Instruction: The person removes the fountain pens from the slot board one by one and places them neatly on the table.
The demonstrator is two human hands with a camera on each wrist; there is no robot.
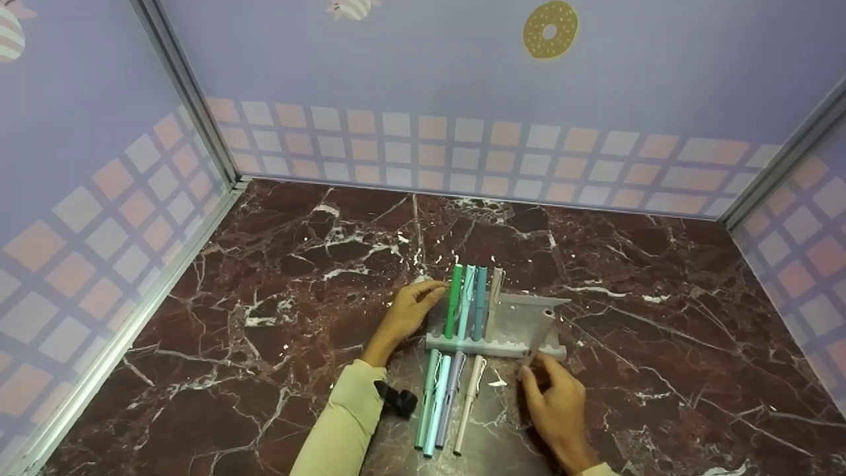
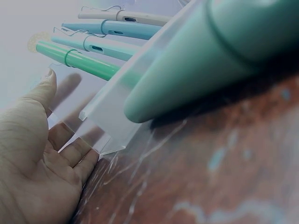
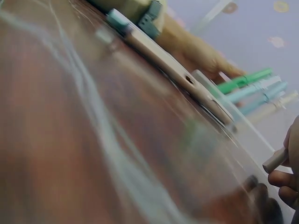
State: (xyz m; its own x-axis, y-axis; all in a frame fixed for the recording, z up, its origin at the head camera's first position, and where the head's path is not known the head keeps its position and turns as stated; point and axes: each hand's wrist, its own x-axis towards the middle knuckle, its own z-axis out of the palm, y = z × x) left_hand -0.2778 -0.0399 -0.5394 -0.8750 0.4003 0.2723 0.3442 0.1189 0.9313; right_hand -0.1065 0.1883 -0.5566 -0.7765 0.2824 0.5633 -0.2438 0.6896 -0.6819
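On a clear rack [image 1: 522, 324] rest a green pen [image 1: 453, 301], a light blue one, a darker blue one and a beige one [image 1: 494, 304]. My left hand [image 1: 406, 317] touches the rack's left end; in the left wrist view its extended fingers [image 2: 70, 135] show behind the clear plastic. My right hand [image 1: 557, 406] pinches the lower end of a greyish-brown pen [image 1: 542, 334], which slants up over the rack's right part. The right wrist view shows the held end of this pen [image 3: 275, 160] between thumb and fingers.
In front of the rack lie several pens: green [image 1: 428, 400], light blue [image 1: 437, 406], purple [image 1: 451, 400] and beige [image 1: 469, 406]. A black strap piece [image 1: 398, 400] is at the left wrist. Patterned walls [image 1: 396, 79] border the dark marbled table [image 1: 317, 264].
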